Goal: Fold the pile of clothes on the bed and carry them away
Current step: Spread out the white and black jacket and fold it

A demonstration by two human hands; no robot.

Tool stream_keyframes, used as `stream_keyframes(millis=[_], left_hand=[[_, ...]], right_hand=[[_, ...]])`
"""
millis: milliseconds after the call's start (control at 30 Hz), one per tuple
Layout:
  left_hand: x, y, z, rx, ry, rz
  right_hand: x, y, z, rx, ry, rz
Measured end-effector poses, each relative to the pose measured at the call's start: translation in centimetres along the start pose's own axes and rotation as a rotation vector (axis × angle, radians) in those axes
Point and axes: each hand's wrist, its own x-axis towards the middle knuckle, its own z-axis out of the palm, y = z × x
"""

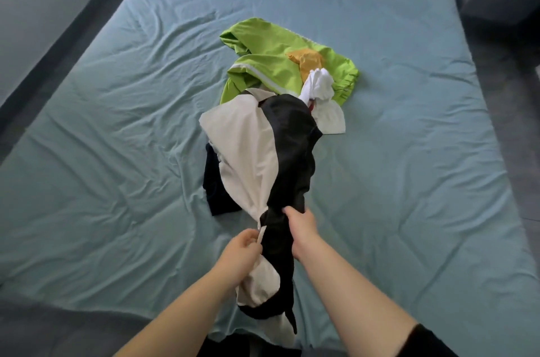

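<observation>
Lower centre, the black-and-white soft fabric garment (pixel 292 134) runs lengthwise from the hands toward mid-frame. The left hand (pixel 242 247) pinches its white edge; the right hand (pixel 302 226) curls round the black part, slightly farther up. Beyond it lies a crumpled lime-green garment (pixel 271 64) on the teal bed sheet (pixel 117 123).

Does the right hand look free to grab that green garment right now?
Probably not yet: the right hand grips the black-and-white garment, as does the left hand. The green garment lies mostly uncovered beyond it.

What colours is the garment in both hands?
The garment is black and white; head view.
</observation>
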Motion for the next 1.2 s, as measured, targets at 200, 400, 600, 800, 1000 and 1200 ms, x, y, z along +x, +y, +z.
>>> stream_keyframes(millis=[200, 400, 600, 800, 1000, 1200], left_hand=[[-3.2, 3.2, 0.5, -0.158, 0.085, 0.166], [-2.6, 4.6, 4.1, -0.003, -0.002, 0.191], [-2.9, 4.8, 2.3, 0.044, 0.139, 0.246], [-4.3, 6.5, -1.2, 0.083, 0.006, 0.221], [-5.5, 5.7, -4.4, 0.079, -0.081, 0.157], [-5.8, 5.1, -5.6, 0.068, 0.01, 0.269]], right_hand=[[-6.7, 3.2, -4.4, -0.653, -0.025, -0.435], [-11.1, 5.0, -5.8, -0.959, -0.278, -0.596], [-11.3, 1.7, -11.8, -0.538, -0.186, -0.536], [-6.4, -3.4, -13.2, -1.144, 0.213, -0.647], [-4.0, -7.4, -7.8, -1.444, -0.155, -0.807], [-6.5, -7.8, -5.7, -0.832, -0.436, -0.546]])
